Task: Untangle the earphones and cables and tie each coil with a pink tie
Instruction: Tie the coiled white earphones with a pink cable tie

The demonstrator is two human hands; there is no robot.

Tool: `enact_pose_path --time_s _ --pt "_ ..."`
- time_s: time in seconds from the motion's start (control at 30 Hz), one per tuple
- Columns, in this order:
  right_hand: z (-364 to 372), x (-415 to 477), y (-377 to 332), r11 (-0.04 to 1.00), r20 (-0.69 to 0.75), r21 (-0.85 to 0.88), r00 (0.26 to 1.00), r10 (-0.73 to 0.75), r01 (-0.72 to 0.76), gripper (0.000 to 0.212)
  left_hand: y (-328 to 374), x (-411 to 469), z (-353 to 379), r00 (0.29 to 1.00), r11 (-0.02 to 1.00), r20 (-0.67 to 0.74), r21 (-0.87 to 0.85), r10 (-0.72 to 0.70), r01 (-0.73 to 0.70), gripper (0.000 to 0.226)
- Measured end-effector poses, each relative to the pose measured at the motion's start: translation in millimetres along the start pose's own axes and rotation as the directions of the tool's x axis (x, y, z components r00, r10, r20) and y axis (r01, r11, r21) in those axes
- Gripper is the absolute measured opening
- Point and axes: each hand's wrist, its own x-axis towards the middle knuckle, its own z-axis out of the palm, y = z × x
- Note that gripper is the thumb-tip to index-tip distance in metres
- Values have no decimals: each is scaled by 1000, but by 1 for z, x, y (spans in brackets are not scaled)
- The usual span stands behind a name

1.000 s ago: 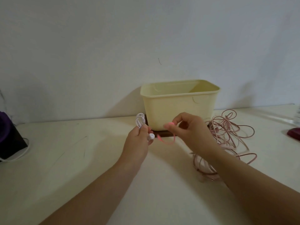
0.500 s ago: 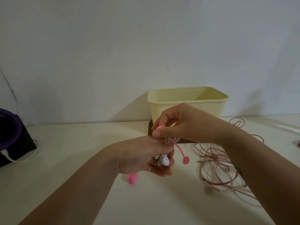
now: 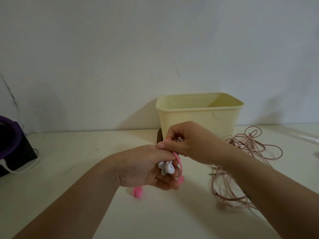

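Left hand [image 3: 146,168] is curled round the bunched white earphones [image 3: 167,167], up over the middle of the tabletop [image 3: 69,152]. Right hand [image 3: 188,144] touches it from above, pinching the pink tie [image 3: 179,163]. Yellow tub [image 3: 200,116] by the back edge is half blocked by the right hand. A loose pink cable [image 3: 255,149] tangle lies toward the right edge, and a dark purple-rimmed thing [image 3: 12,144] sits at the left edge.

Both arms reach forward. The left hand [image 3: 145,168] grips white earphones [image 3: 168,168]; the right hand [image 3: 188,144], touching it, pinches a pink tie [image 3: 181,178].
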Motion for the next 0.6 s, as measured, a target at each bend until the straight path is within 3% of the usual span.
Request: enact_pose_path --time_s 0.17,0.3,0.47,0.6 --pt "-1 2 6 999 -78 42 997 22 -18 29 -2 4 -2 998 980 65 -197 -9 22 10" --pt "-5 1 8 986 -72 163 996 58 -46 27 -1 4 -5 996 926 84 -376 24 9 13" --pt "-9 -1 10 959 -127 270 984 123 -85 28 -2 9 0 984 948 -141 -285 106 -144 24" --pt "-9 0 12 983 -228 163 967 118 -82 29 -5 16 4 910 949 -342 -121 234 -289 14"
